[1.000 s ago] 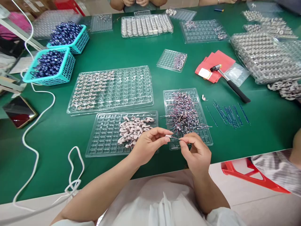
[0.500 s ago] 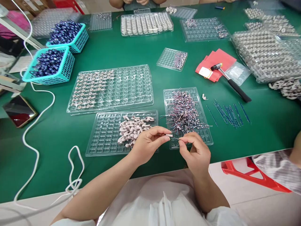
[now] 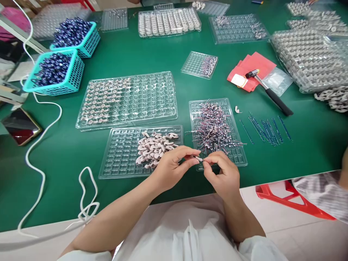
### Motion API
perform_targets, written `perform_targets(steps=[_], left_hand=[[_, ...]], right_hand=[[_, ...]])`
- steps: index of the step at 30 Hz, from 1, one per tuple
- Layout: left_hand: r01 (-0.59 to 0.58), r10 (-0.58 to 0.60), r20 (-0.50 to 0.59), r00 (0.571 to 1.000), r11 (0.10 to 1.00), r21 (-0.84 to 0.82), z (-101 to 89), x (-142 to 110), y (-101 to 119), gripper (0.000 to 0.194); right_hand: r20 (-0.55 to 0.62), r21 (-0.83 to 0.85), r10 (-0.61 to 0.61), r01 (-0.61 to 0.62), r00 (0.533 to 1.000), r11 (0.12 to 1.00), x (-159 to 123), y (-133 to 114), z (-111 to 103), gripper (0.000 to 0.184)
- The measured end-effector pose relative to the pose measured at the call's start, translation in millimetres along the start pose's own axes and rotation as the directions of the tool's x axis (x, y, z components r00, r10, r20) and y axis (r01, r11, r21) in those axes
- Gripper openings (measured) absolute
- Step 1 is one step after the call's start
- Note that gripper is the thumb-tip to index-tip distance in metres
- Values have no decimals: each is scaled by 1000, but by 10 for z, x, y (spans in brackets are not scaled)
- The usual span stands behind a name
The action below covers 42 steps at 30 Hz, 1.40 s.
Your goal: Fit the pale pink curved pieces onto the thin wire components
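Note:
My left hand (image 3: pixel 174 165) pinches a small white earbud shell (image 3: pixel 197 158) between thumb and fingertips, its stem pointing right. My right hand (image 3: pixel 223 172) is closed in a pinch at the stem's end; a small dark bit shows there, too small to name. Beneath my left hand, a clear tray (image 3: pixel 119 154) carries a heap of similar earbud shells (image 3: pixel 153 146). Behind my right hand, another clear tray (image 3: pixel 239 156) bears a tangled pile of tiny wired parts (image 3: pixel 213 127).
A large clear tray (image 3: pixel 152 96) partly filled with shells lies farther back. At right are thin blue strips (image 3: pixel 268 131), a single shell (image 3: pixel 237 109), a hammer (image 3: pixel 274 97) and red bags (image 3: pixel 254 69). Turquoise baskets (image 3: pixel 63 87), a phone (image 3: pixel 21 126) and a white cable (image 3: pixel 40 170) occupy the left.
My right hand has moved slightly left, closer to my left fingertips. The thin dark strand between the hands has shortened to a small dark bit. The camera view has shifted slightly.

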State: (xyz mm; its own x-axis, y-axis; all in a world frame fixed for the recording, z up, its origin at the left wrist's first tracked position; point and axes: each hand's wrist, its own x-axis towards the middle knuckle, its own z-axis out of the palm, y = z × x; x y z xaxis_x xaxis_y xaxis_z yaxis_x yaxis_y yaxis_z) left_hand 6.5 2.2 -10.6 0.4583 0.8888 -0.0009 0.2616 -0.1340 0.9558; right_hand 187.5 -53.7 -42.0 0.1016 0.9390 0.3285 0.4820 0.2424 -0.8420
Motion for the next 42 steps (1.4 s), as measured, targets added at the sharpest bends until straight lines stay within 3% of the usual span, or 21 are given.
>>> perform_targets(steps=[6,11,18,22,27,32,42], left_hand=[[2,-3,12,1000,993,120,-10,-5,29,8],[0,-5,43,999,994,113,-20,6,41,8],[247,-237,75,969,945,-212,0,13,62,14],[299,-296,66,953,880,-370,6,16,90,15],[289,-295,51,954,861,-418,6,18,116,14],[236,-250,19,968,886,-398,32,-12,77,12],[133,-150,-40,988,950,-281,56,-41,16,14]], right_hand=[[62,-58,-26,29,998,998,14,-6,-16,12],[119,-61,-19,26,993,998,30,-32,-77,12],[28,116,13,-16,1000,993,-50,-36,-78,24],[-13,238,56,-52,998,970,-91,-19,-28,31],[-63,244,62,-45,996,969,-60,-30,4,21],[-69,215,-16,31,998,976,-36,-43,23,25],[-72,200,-60,73,996,977,-41,-26,22,27]])
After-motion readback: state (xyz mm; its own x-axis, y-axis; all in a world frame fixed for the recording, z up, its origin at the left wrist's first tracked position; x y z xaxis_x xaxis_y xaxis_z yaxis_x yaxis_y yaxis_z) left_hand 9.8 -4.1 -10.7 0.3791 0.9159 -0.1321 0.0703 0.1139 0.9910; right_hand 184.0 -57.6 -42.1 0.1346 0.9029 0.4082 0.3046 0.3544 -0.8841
